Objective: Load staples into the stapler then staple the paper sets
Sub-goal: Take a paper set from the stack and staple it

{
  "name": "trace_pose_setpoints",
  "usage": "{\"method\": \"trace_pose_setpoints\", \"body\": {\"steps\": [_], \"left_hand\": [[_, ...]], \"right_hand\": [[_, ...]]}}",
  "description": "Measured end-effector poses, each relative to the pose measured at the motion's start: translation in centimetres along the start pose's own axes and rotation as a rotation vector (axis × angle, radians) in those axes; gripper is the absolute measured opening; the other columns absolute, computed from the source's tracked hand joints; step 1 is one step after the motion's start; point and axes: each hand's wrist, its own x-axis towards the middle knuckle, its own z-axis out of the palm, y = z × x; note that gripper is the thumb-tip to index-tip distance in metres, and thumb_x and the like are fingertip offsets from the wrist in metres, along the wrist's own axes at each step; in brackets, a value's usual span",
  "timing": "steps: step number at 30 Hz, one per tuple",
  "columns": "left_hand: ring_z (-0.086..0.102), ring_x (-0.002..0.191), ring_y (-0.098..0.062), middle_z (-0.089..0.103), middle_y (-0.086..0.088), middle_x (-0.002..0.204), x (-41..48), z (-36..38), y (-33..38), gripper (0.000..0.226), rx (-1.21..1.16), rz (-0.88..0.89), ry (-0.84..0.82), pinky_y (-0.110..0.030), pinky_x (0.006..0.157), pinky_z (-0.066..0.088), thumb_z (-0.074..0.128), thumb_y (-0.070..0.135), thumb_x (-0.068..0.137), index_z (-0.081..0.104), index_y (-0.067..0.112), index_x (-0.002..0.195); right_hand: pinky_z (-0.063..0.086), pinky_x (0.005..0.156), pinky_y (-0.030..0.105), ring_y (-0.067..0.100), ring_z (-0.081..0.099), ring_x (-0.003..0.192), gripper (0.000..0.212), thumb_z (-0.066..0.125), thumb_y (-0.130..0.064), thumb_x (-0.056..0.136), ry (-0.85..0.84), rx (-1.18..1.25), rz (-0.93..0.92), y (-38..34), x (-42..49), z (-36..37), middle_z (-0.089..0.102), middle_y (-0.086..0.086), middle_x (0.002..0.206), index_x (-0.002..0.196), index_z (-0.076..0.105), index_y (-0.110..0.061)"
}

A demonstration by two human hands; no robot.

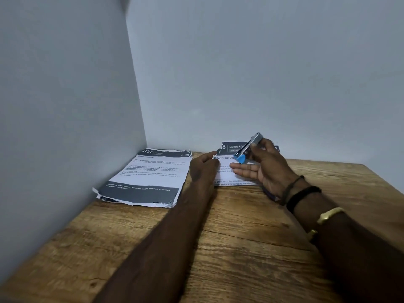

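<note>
Your right hand (262,165) pinches the small silver stapler with blue tip (248,147) – loading seems the step in hand. Your left hand (203,166) is closed on something small, perhaps staples – I cannot tell; feed them in next

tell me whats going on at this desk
A person sits at a wooden table in a corner. The right hand holds a small metal stapler with a blue part, tilted up above a printed paper set. The left hand pinches something small and thin near that sheet's edge, possibly staples, though it is too small to tell. A second, worn paper set lies to the left, against the wall. Nothing shows any stapling done yet.
</note>
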Motion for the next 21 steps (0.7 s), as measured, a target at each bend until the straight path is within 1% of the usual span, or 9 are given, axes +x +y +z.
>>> {"method": "trace_pose_setpoints", "body": {"steps": [1, 3, 5, 8, 11, 13, 16, 19, 21], "left_hand": [[0.075, 0.094, -0.035, 0.078, -0.014, 0.098, 0.0, 0.0, 0.0, 0.028, 0.003, 0.005, -0.005, -0.055, 0.086, 0.061, 0.065, -0.003, 0.081, 0.079, 0.015, 0.097], [0.074, 0.097, -0.035, 0.078, -0.015, 0.102, 0.0, 0.0, -0.2, 0.025, 0.006, 0.025, -0.023, -0.054, 0.090, 0.060, 0.070, 0.001, 0.083, 0.078, 0.012, 0.104], [0.074, 0.098, -0.030, 0.078, -0.010, 0.102, 0.1, 0.0, -0.3, 0.025, 0.081, 0.088, -0.001, -0.049, 0.092, 0.060, 0.073, 0.007, 0.084, 0.078, 0.013, 0.107], [0.073, 0.095, -0.020, 0.078, -0.003, 0.100, -0.2, 0.0, -0.2, 0.024, 0.237, 0.222, 0.045, -0.040, 0.093, 0.059, 0.073, 0.012, 0.084, 0.079, 0.016, 0.107], [0.071, 0.098, -0.016, 0.079, -0.001, 0.107, -0.5, 0.0, 0.0, 0.024, 0.362, 0.324, 0.048, -0.032, 0.096, 0.055, 0.072, 0.015, 0.085, 0.079, 0.018, 0.108], [0.071, 0.102, -0.016, 0.078, -0.001, 0.108, -0.7, 0.0, 0.0, 0.025, 0.392, 0.363, 0.051, -0.029, 0.096, 0.053, 0.071, 0.016, 0.085, 0.079, 0.018, 0.109], [0.070, 0.103, -0.015, 0.078, -0.002, 0.109, -1.0, 0.1, 0.1, 0.024, 0.402, 0.400, 0.047, -0.028, 0.096, 0.052, 0.071, 0.016, 0.087, 0.079, 0.016, 0.109], [0.069, 0.102, -0.013, 0.078, -0.001, 0.110, -1.3, 0.2, 0.2, 0.023, 0.420, 0.419, 0.045, -0.025, 0.093, 0.051, 0.071, 0.017, 0.088, 0.079, 0.016, 0.110], [0.068, 0.102, -0.013, 0.078, -0.002, 0.110, -1.5, 0.2, 0.3, 0.023, 0.414, 0.429, 0.042, -0.026, 0.093, 0.052, 0.071, 0.017, 0.089, 0.078, 0.015, 0.110]], "right_hand": [[0.063, 0.076, 0.050, 0.041, 0.076, 0.090, 0.021, 0.053, -0.020, 0.104, 0.006, 0.012, -0.013, 0.1, 0.4, 0.3, 0.069, 0.022, 0.116, 0.125, 0.052, -0.021], [0.063, 0.081, 0.047, 0.034, 0.076, 0.089, 0.028, 0.057, -0.008, 0.101, 0.029, -0.030, -0.067, 0.3, 1.3, 0.9, 0.068, 0.020, 0.117, 0.128, 0.054, -0.013], [0.063, 0.081, 0.045, 0.033, 0.073, 0.092, 0.030, 0.057, -0.003, 0.100, 0.024, -0.137, -0.136, 0.3, 1.9, 1.4, 0.068, 0.020, 0.114, 0.130, 0.056, -0.006], [0.060, 0.085, 0.047, 0.033, 0.069, 0.096, 0.032, 0.056, 0.001, 0.099, -0.015, -0.339, -0.259, 0.1, 2.5, 1.8, 0.069, 0.016, 0.109, 0.129, 0.058, -0.010], [0.060, 0.089, 0.053, 0.035, 0.070, 0.105, 0.035, 0.057, 0.000, 0.099, -0.052, -0.540, -0.368, -0.4, 2.8, 1.8, 0.067, 0.017, 0.121, 0.131, 0.057, -0.013], [0.059, 0.091, 0.054, 0.033, 0.069, 0.110, 0.035, 0.058, -0.001, 0.098, -0.075, -0.663, -0.455, -0.5, 3.0, 1.7, 0.066, 0.015, 0.124, 0.132, 0.057, -0.011], [0.056, 0.095, 0.053, 0.030, 0.068, 0.110, 0.036, 0.060, 0.001, 0.096, -0.075, -0.792, -0.586, -0.6, 3.2, 1.7, 0.068, 0.013, 0.121, 0.131, 0.058, -0.006], [0.057, 0.094, 0.051, 0.027, 0.071, 0.103, 0.035, 0.061, -0.001, 0.096, -0.084, -0.835, -0.628, -0.8, 3.3, 1.7, 0.071, 0.010, 0.116, 0.130, 0.059, -0.009], [0.056, 0.095, 0.050, 0.024, 0.071, 0.105, 0.035, 0.061, -0.003, 0.095, -0.092, -0.896, -0.645, -0.9, 3.4, 1.5, 0.071, 0.005, 0.116, 0.129, 0.061, -0.012]]}}
